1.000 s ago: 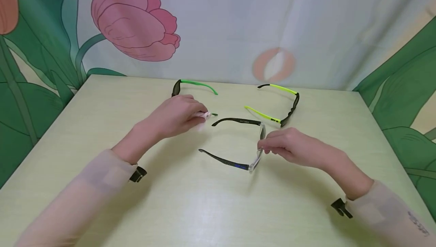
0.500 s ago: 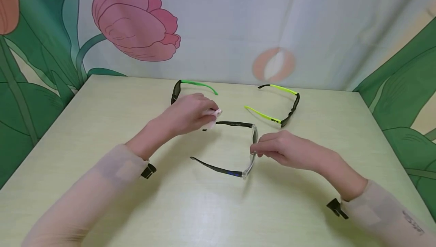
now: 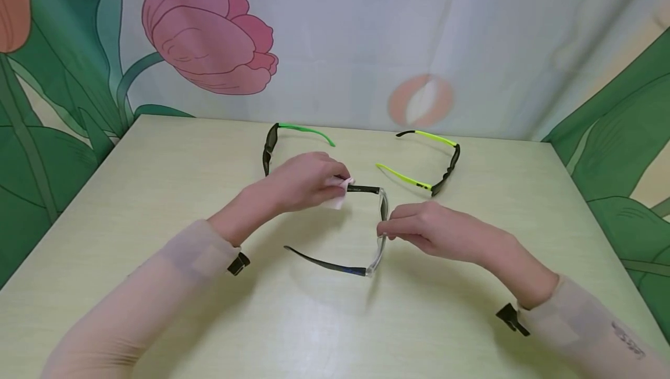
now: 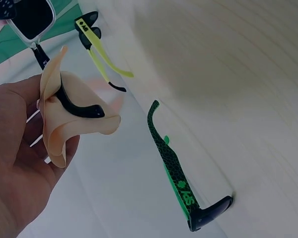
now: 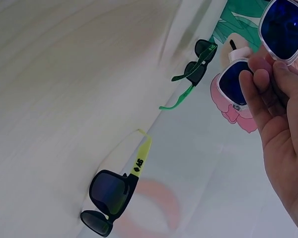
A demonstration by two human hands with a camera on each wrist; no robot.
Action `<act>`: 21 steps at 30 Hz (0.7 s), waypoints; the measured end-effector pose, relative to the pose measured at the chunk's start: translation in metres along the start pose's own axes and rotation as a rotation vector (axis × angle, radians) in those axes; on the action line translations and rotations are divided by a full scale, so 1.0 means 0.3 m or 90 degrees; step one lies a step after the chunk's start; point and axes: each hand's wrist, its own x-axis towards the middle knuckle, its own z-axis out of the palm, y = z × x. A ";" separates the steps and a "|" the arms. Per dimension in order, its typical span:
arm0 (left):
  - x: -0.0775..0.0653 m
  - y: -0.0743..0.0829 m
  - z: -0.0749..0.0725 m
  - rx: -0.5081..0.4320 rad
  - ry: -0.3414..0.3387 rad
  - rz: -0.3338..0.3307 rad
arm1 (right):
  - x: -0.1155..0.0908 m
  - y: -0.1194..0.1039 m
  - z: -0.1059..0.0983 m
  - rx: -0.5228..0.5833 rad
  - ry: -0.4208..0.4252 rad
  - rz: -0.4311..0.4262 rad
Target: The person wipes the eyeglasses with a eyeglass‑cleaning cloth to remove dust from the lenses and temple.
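A pair of sunglasses with a clear frame [image 3: 377, 257], dark temples and blue lenses [image 5: 284, 27] is held above the table. My right hand [image 3: 445, 231] pinches it at the bridge between the lenses. In my left hand [image 3: 300, 184] is a thin, pale pink cloth [image 4: 82, 119], folded around the far temple [image 3: 364, 189]. The curved dark tip [image 4: 87, 110] of that temple pokes out over the cloth in the left wrist view. The other temple [image 3: 324, 263] extends unfolded to the left, touched by neither hand.
Behind my left hand stand green-and-black sunglasses [image 3: 270, 143], partly hidden by it. Sunglasses with yellow temples [image 3: 445, 172] rest at the back right. The pale table [image 3: 314, 332] ends at a printed curtain [image 3: 335, 47] with flowers and leaves.
The clear-framed sunglasses have moved left and slightly toward me with my right hand. My left hand has moved right, and its cloth has come around the far temple.
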 end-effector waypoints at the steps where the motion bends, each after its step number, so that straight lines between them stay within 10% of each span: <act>1: 0.002 0.003 0.000 -0.001 -0.003 0.001 | 0.002 0.000 0.001 -0.003 0.000 -0.003; 21: 0.066 0.064 -0.019 -0.002 -0.040 -0.007 | 0.046 -0.010 0.029 -0.124 0.028 -0.061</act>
